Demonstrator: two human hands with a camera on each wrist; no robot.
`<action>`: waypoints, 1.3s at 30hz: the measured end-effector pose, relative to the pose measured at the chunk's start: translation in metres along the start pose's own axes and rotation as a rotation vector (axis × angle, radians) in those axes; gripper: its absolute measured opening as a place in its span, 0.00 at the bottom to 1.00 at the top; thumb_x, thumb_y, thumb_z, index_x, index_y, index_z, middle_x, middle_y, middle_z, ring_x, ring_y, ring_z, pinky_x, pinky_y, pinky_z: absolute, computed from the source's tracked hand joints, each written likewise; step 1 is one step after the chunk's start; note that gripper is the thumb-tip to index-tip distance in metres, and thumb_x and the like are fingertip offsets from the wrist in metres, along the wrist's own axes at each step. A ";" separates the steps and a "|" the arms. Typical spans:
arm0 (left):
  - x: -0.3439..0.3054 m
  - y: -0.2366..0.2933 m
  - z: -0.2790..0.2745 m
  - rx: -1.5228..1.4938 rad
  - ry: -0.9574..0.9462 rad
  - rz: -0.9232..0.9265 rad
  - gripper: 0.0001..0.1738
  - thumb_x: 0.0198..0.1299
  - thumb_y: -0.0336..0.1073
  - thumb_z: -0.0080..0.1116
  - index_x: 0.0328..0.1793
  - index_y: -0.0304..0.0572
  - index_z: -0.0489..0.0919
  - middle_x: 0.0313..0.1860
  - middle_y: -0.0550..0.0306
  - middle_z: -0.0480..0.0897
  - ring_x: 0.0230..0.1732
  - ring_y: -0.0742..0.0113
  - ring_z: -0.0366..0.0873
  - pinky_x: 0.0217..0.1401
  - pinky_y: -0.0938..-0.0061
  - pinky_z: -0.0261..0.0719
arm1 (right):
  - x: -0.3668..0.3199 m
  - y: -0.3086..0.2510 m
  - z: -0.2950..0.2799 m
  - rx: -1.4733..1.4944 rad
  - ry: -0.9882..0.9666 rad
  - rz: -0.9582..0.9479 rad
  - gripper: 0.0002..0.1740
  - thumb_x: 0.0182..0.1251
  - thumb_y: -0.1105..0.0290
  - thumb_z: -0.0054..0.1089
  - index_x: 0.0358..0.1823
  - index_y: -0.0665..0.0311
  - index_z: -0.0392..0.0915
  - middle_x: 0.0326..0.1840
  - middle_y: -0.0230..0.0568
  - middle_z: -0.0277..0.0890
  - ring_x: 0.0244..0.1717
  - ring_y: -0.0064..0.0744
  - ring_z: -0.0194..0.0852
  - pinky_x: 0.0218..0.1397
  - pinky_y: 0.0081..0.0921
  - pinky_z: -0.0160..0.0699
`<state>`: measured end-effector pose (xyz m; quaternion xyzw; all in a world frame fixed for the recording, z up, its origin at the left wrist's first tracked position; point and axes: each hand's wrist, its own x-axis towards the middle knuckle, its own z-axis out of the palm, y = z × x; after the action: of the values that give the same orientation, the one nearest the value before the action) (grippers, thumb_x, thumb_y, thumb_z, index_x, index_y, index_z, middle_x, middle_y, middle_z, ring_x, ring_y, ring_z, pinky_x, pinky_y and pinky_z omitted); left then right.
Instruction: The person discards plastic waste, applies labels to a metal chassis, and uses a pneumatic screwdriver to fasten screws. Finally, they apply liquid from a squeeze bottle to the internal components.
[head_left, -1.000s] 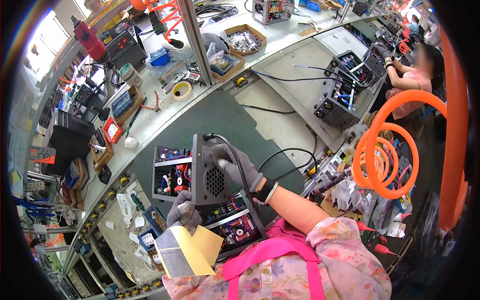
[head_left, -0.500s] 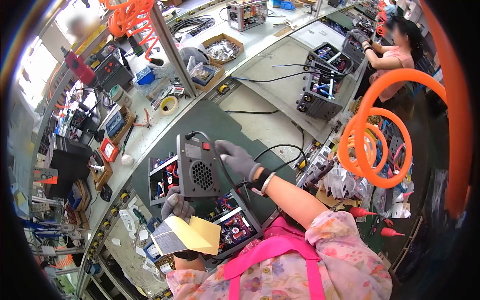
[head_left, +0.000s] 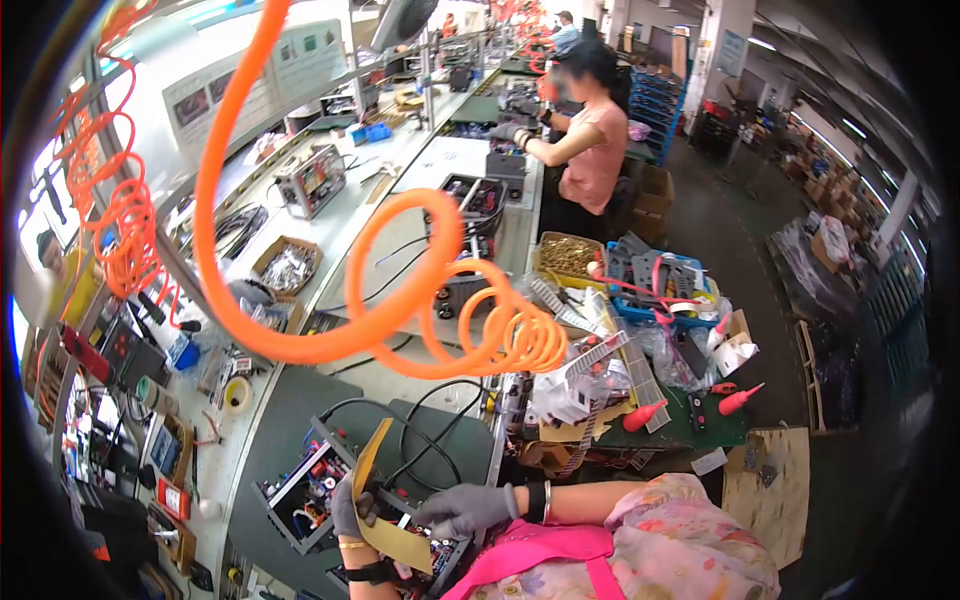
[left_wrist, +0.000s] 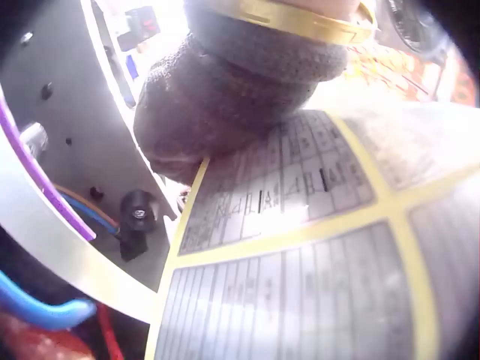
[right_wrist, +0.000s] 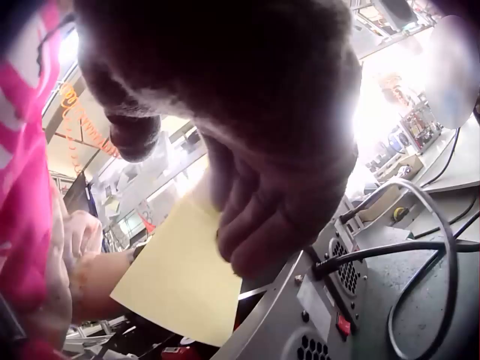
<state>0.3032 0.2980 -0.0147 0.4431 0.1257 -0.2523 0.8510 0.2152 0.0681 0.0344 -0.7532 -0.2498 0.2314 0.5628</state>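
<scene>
My gloved left hand [head_left: 350, 508] grips a yellow-backed sheet of labels [head_left: 402, 548], bent upward on one side. Silver printed labels [left_wrist: 285, 202] show on its face in the left wrist view, with the gloved fingers [left_wrist: 217, 105] over its edge. My gloved right hand [head_left: 468, 510] hovers close to the sheet, fingers loosely bent and thumb apart. From the right wrist, its fingertips overlap the plain yellow back [right_wrist: 184, 270]. Beneath and beside the hands are two open-topped electrical units; one unit [head_left: 305, 490] shows boards and wires. A grey vented panel [right_wrist: 307, 322] carries a red switch.
Black cables [head_left: 440, 440] loop over the green mat [head_left: 262, 440]. An orange coiled hose [head_left: 400, 340] hangs in front. Parts bins and bags [head_left: 590, 390] crowd the right side, with red-tipped bottles [head_left: 740, 398]. Another person [head_left: 590, 150] works farther along the line.
The head view has swung to the right. My right hand has come away from the unit's vented panel, back toward the label sheet. My left hand still holds the sheet, now bent upward.
</scene>
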 end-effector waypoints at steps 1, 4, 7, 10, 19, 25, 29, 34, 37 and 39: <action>0.000 -0.005 0.002 0.079 0.083 0.109 0.15 0.64 0.41 0.51 0.50 0.38 0.73 0.45 0.49 0.81 0.15 0.79 0.64 0.12 0.84 0.63 | -0.005 0.001 0.010 -0.066 0.048 0.020 0.34 0.60 0.52 0.59 0.63 0.66 0.67 0.54 0.51 0.73 0.56 0.46 0.73 0.58 0.34 0.71; -0.004 -0.013 0.017 0.242 0.257 0.440 0.13 0.61 0.27 0.56 0.52 0.36 0.71 0.38 0.59 0.74 0.34 0.75 0.71 0.42 0.79 0.75 | -0.006 0.010 0.036 -0.039 0.286 -0.172 0.45 0.55 0.46 0.63 0.68 0.65 0.59 0.57 0.54 0.68 0.58 0.49 0.70 0.59 0.36 0.69; -0.035 -0.028 0.057 0.424 0.232 0.743 0.19 0.61 0.24 0.55 0.58 0.37 0.69 0.36 0.63 0.73 0.36 0.78 0.69 0.44 0.82 0.71 | -0.008 0.006 0.056 0.090 0.314 -0.088 0.36 0.64 0.52 0.58 0.67 0.64 0.61 0.60 0.46 0.69 0.58 0.34 0.70 0.61 0.31 0.68; -0.067 -0.034 0.098 0.519 0.142 0.784 0.23 0.61 0.24 0.55 0.62 0.37 0.66 0.37 0.62 0.73 0.38 0.77 0.70 0.46 0.81 0.71 | -0.025 0.001 0.052 0.203 0.513 -0.220 0.16 0.69 0.66 0.53 0.55 0.64 0.75 0.47 0.42 0.80 0.49 0.30 0.77 0.55 0.29 0.73; -0.113 -0.032 0.066 0.724 0.088 0.644 0.25 0.58 0.26 0.58 0.61 0.36 0.66 0.45 0.52 0.79 0.42 0.71 0.78 0.48 0.76 0.77 | -0.177 0.014 -0.071 -0.043 1.344 -0.115 0.21 0.64 0.63 0.56 0.55 0.64 0.68 0.42 0.30 0.70 0.40 0.20 0.68 0.43 0.22 0.72; -0.137 -0.050 0.003 0.614 0.310 0.540 0.20 0.60 0.25 0.56 0.58 0.36 0.68 0.42 0.54 0.79 0.41 0.72 0.76 0.46 0.77 0.77 | -0.233 0.129 -0.233 -0.204 1.338 0.009 0.38 0.53 0.79 0.57 0.69 0.63 0.59 0.61 0.49 0.70 0.62 0.39 0.68 0.62 0.26 0.67; -0.155 -0.062 -0.025 0.850 0.540 0.642 0.19 0.60 0.25 0.57 0.57 0.35 0.69 0.41 0.55 0.79 0.42 0.72 0.77 0.47 0.76 0.78 | -0.248 0.148 -0.259 -0.746 1.406 0.824 0.27 0.52 0.78 0.58 0.58 0.67 0.69 0.57 0.55 0.73 0.57 0.44 0.73 0.60 0.31 0.69; -0.180 -0.076 -0.061 1.138 0.911 0.627 0.25 0.55 0.28 0.60 0.60 0.35 0.68 0.57 0.45 0.71 0.60 0.54 0.71 0.60 0.68 0.71 | -0.186 0.079 -0.144 -0.940 1.443 0.040 0.08 0.67 0.70 0.51 0.42 0.64 0.77 0.35 0.42 0.76 0.35 0.40 0.75 0.41 0.33 0.72; -0.187 -0.078 -0.063 1.499 1.037 0.620 0.27 0.54 0.32 0.61 0.60 0.34 0.68 0.59 0.44 0.70 0.60 0.49 0.70 0.63 0.65 0.68 | -0.116 0.053 -0.089 -0.984 0.769 -0.305 0.09 0.55 0.73 0.59 0.39 0.59 0.79 0.31 0.37 0.76 0.31 0.38 0.74 0.36 0.35 0.73; -0.182 -0.093 -0.082 1.389 1.019 0.543 0.29 0.54 0.35 0.61 0.62 0.34 0.67 0.59 0.41 0.71 0.58 0.49 0.71 0.62 0.63 0.68 | -0.068 0.079 -0.080 -0.850 0.663 -0.276 0.11 0.55 0.75 0.59 0.41 0.59 0.79 0.30 0.39 0.75 0.32 0.40 0.75 0.36 0.34 0.73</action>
<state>0.1003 0.3787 -0.0465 0.9297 0.1978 0.1651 0.2631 0.2226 -0.0533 -0.0166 -0.9067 -0.2271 -0.2149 0.2830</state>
